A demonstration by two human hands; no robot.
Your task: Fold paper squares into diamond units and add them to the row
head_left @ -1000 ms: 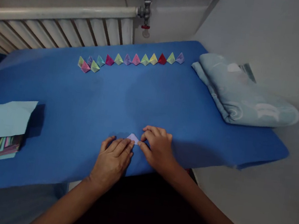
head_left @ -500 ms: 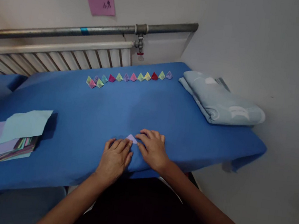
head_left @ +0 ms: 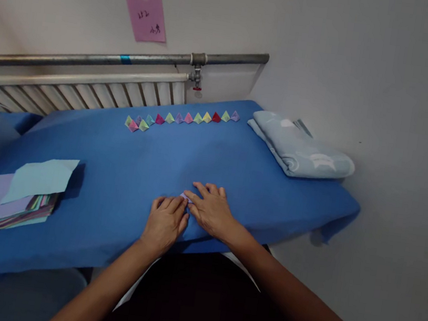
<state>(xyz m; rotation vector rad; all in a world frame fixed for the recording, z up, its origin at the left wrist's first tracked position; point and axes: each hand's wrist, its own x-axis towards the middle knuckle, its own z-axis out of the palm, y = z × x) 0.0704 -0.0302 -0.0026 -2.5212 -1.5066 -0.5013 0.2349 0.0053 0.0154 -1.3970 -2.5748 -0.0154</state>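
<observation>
A small lilac folded paper piece [head_left: 185, 197] lies on the blue cloth [head_left: 198, 158] near its front edge. My left hand [head_left: 165, 223] rests flat on its left part, fingers together and pressing down. My right hand [head_left: 209, 210] lies over its right part, fingers stretched along the fold. Most of the piece is hidden under both hands. At the back of the cloth stands a row of several small folded paper pyramids [head_left: 182, 119] in pink, green, yellow, red and lilac.
A stack of coloured paper sheets [head_left: 9, 201] lies at the left, a pale blue sheet on top. A folded light-blue blanket [head_left: 298, 151] sits at the right end. A radiator [head_left: 80, 89], a pipe and a pink wall note [head_left: 145, 17] are behind.
The view has tilted up and back, so the wall and the pink note now show. Both hands stay on the lilac piece; my right hand has slid a little left over it.
</observation>
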